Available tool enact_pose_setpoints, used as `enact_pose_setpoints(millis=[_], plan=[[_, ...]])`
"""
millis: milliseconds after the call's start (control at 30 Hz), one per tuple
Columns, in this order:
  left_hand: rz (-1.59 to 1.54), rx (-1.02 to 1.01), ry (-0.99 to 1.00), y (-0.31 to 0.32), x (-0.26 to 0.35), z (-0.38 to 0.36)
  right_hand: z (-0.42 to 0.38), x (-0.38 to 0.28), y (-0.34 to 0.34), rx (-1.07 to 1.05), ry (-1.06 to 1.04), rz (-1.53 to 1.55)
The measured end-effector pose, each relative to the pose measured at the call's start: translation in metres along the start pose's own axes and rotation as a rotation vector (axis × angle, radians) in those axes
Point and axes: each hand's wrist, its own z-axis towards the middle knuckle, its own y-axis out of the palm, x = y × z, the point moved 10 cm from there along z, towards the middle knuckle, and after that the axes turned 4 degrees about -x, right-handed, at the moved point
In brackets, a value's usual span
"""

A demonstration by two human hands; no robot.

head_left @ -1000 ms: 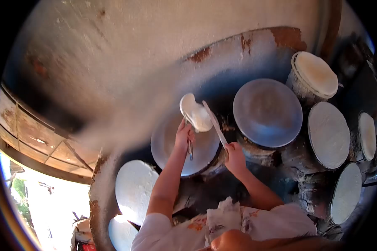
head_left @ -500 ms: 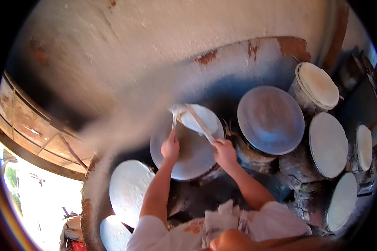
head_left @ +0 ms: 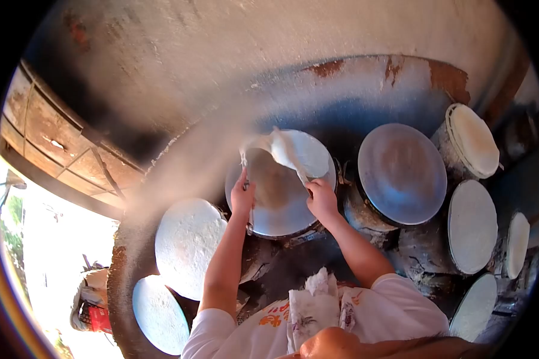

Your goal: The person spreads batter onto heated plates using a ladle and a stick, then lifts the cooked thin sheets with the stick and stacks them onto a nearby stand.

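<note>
My left hand is closed around the thin handle of a small tool whose upper end is coated white. My right hand grips a flat wooden stick, angled up and left, with soft white material along it. A blurred pale strip spans from the tool's tip to the stick. Both hands are over the front part of a round metal griddle. A white round of batter covers the griddle's right side; its left side is bare and brownish.
A bare round griddle stands to the right. White-coated rounds flank me, including ones at left, lower left and right. Steam drifts before a curved wall. Bright light enters at lower left.
The tips of the tool and stick have moved apart, and a pale strip now stretches between them. My view has shifted, so the griddles appear displaced in the picture.
</note>
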Motion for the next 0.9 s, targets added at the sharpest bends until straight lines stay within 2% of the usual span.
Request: enact_pose_setpoints(millis=[33, 67, 100, 167, 200, 300, 333, 433, 467, 500, 567, 633, 667, 700, 800, 833, 900], plan=[[-0.295, -0.089, -0.227, 0.010, -0.011, -0.008, 0.009, -0.006, 0.002, 0.011, -0.035, -0.022], [-0.469, -0.069, -0.292, 0.010, 0.003, -0.017, 0.014, -0.002, -0.008, -0.012, 0.002, -0.057], [-0.558, -0.062, -0.302, 0.004, 0.006, -0.021, 0.010, -0.003, -0.031, 0.073, -0.069, -0.171], [-0.771, -0.025, -0.317, 0.002, 0.009, -0.024, 0.009, 0.029, -0.047, 0.053, 0.031, -0.203], [-0.795, 0.013, -0.326, 0.000, 0.015, -0.028, 0.009, 0.029, -0.046, 0.003, 0.011, -0.218], [-0.407, 0.086, -0.231, -0.004, 0.021, -0.027, 0.023, 0.009, -0.016, -0.088, -0.154, -0.140], [-0.131, 0.141, -0.272, -0.009, 0.015, -0.027, 0.034, 0.001, -0.009, -0.164, -0.131, -0.078], [0.797, 0.348, -0.107, -0.020, 0.045, -0.045, 0.061, -0.005, 0.021, -0.269, -0.283, -0.072], [0.826, 0.304, -0.298, -0.019, 0.044, -0.051, 0.065, -0.011, 0.023, -0.291, -0.324, -0.027], [0.894, 0.331, -0.266, -0.019, 0.041, -0.059, 0.066, -0.017, 0.029, -0.345, -0.366, -0.060], [0.785, 0.435, -0.276, -0.020, 0.053, -0.080, 0.079, -0.024, 0.026, -0.255, -0.493, 0.126], [0.338, 0.455, -0.357, -0.017, 0.044, -0.106, 0.087, 0.000, -0.004, -0.267, -0.488, 0.063], [-0.082, 0.435, -0.448, -0.002, 0.049, -0.120, 0.092, 0.012, -0.019, -0.273, -0.487, 0.032], [-0.327, 0.406, -0.388, 0.006, 0.055, -0.124, 0.100, 0.028, -0.033, -0.188, -0.490, -0.043], [-0.720, 0.394, -0.344, 0.021, 0.053, -0.132, 0.094, 0.024, -0.041, -0.270, -0.510, -0.074], [-0.768, 0.395, -0.362, 0.027, 0.059, -0.128, 0.093, 0.016, -0.031, -0.299, -0.594, 0.000], [-0.837, 0.406, -0.368, 0.034, 0.065, -0.128, 0.092, 0.000, -0.007, -0.478, -0.548, 0.130]])
